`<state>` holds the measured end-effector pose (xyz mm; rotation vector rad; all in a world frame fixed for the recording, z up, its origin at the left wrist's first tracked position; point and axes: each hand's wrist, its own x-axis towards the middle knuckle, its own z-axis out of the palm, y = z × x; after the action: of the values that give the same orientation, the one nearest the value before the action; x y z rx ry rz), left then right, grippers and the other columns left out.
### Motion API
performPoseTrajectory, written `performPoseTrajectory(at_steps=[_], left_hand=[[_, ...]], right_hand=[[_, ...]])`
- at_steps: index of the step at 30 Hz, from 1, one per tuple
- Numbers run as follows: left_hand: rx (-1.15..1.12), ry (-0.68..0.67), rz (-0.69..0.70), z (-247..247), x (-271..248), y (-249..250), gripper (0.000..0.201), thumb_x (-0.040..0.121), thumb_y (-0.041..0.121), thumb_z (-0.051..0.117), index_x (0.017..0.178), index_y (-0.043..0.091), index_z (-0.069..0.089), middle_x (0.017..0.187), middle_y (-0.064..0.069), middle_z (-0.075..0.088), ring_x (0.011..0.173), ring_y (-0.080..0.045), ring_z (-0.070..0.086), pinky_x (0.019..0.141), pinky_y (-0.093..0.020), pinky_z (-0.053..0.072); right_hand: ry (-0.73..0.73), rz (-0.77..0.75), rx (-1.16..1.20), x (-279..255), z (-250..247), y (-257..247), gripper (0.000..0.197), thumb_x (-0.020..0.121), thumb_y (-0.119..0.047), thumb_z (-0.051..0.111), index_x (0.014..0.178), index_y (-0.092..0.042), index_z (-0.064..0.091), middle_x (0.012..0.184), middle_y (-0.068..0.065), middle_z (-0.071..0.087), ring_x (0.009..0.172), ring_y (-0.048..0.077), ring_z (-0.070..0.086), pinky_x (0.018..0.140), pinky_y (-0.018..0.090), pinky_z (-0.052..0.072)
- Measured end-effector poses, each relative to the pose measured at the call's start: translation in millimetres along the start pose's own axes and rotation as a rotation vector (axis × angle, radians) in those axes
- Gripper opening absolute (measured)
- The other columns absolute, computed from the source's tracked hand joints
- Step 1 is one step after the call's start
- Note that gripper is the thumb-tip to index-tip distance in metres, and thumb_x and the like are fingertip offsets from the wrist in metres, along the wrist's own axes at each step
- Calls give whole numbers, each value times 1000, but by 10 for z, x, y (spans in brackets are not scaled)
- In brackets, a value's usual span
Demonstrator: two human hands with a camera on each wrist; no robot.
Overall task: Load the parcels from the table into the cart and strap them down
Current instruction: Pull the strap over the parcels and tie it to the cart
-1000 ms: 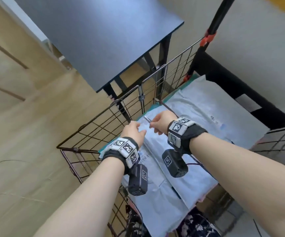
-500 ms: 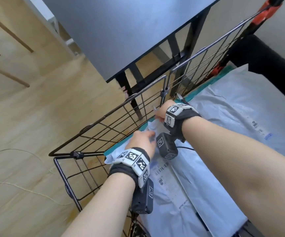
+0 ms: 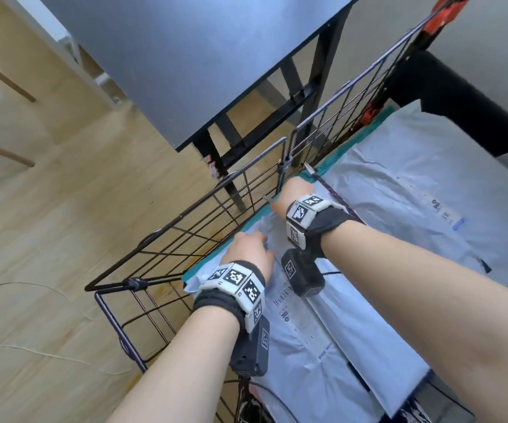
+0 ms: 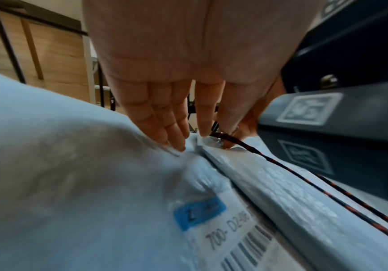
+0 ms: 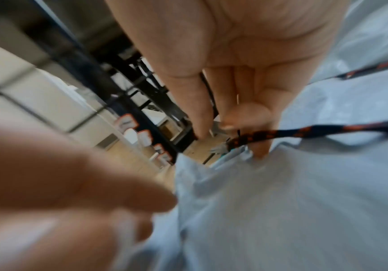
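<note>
Several pale grey-blue parcels (image 3: 307, 331) lie flat in the black wire cart (image 3: 216, 209). My left hand (image 3: 248, 248) rests on the front parcel's corner with straight fingers (image 4: 177, 135) pressing it down. My right hand (image 3: 295, 193) is farther on, close to the cart's wire side. It pinches the end of a black strap with orange flecks (image 5: 304, 131) between thumb and fingers, a small metal hook (image 5: 218, 149) sticking out of the pinch. The strap (image 4: 304, 179) runs back across the parcels under my right wrist.
A dark table (image 3: 200, 56) on black legs stands just beyond the cart's wire side. Wooden floor lies to the left, with a thin cord on it. The cart's black upright with orange fittings (image 3: 435, 13) is at the far right.
My right hand has carried the strap's end away from the left hand, toward the cart's wire side. My left hand has dropped flat onto the parcel's corner. The view has closed in.
</note>
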<state>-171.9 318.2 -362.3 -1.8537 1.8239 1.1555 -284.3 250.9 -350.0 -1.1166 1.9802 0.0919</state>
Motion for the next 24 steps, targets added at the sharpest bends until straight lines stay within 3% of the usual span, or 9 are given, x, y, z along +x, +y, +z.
performPoseTrajectory(at_steps=[4,8,10,12,15,20,24], left_hand=[[64,19,41,-31,-71,196,40,92,22,47,131,18,51,135,-16,45,121,-32,49,98,-37,42],[203,-20,171,73,-149,461,38,93,20,48,129,12,51,136,-14,47,125,-32,45,100,-37,40],[292,-51,246,162,-190,580,37,93,21,46,128,12,52,138,-12,45,127,-32,42,102,-39,38],[375,-95,318,238,-241,673,40,93,23,46,132,14,48,146,-9,35,133,-32,35,107,-39,33],[489,-138,409,337,-267,760,39,92,25,48,129,13,49,148,-9,31,134,-33,32,109,-40,32],[597,-180,460,462,-250,797,35,88,27,52,117,8,53,126,-13,43,118,-35,43,99,-40,37],[630,-147,460,519,-257,804,32,90,22,47,119,10,50,135,-14,38,124,-35,38,102,-42,36]], right_hand=[[81,43,-132,-309,49,295,31,93,-21,53,119,-4,58,129,17,51,121,32,49,94,35,44],[123,288,-179,-791,131,762,73,88,-37,54,147,-9,22,155,23,6,143,41,1,113,52,16],[126,419,-128,-940,167,966,85,89,-47,51,151,-12,4,154,25,-13,141,45,-14,110,63,6],[151,546,-27,-1006,174,1177,89,89,-57,44,151,-15,-4,153,26,-20,139,48,-18,106,70,4],[206,695,86,-1070,196,1451,93,87,-64,42,152,-17,-5,151,27,-22,138,52,-17,106,70,3],[227,792,183,-1068,365,1631,98,84,-65,45,151,-10,1,151,34,-14,139,50,-17,114,58,-9],[133,813,277,-956,384,1798,101,81,-69,46,152,-12,1,153,30,-10,142,44,-14,114,53,-8]])
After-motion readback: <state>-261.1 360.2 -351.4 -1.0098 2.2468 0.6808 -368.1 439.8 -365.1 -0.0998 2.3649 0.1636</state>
